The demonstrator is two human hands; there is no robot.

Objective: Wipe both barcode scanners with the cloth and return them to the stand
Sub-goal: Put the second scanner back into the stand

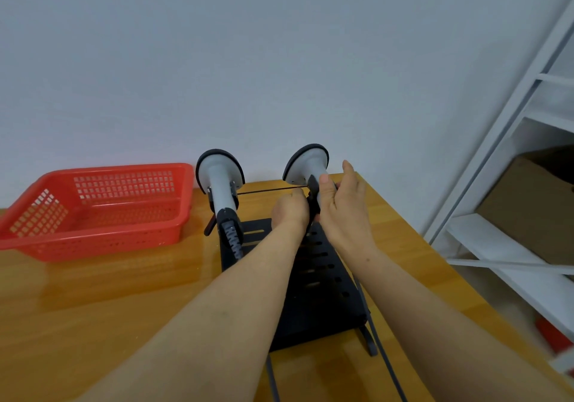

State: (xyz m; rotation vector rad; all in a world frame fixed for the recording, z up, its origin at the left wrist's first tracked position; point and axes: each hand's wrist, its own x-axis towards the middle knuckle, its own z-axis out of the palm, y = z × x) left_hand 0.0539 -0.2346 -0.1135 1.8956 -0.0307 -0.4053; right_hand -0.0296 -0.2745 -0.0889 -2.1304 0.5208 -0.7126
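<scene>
Two grey-and-black barcode scanners stand on a black slotted stand (323, 277) on the wooden table. The left scanner (221, 184) sits in the stand, untouched. Both hands are at the right scanner (307, 164). My right hand (344, 206) grips its handle, thumb up along the grey neck. My left hand (290, 209) is curled against the lower part of the same handle, its fingers hidden behind the hand. A thin dark rod runs between the two scanners. No cloth is in view.
An empty red plastic basket (102, 209) sits at the left on the table (93, 293). Dark cables (382, 352) trail from the stand toward the front edge. White shelving (509, 240) with a cardboard box stands right of the table; a wall is close behind.
</scene>
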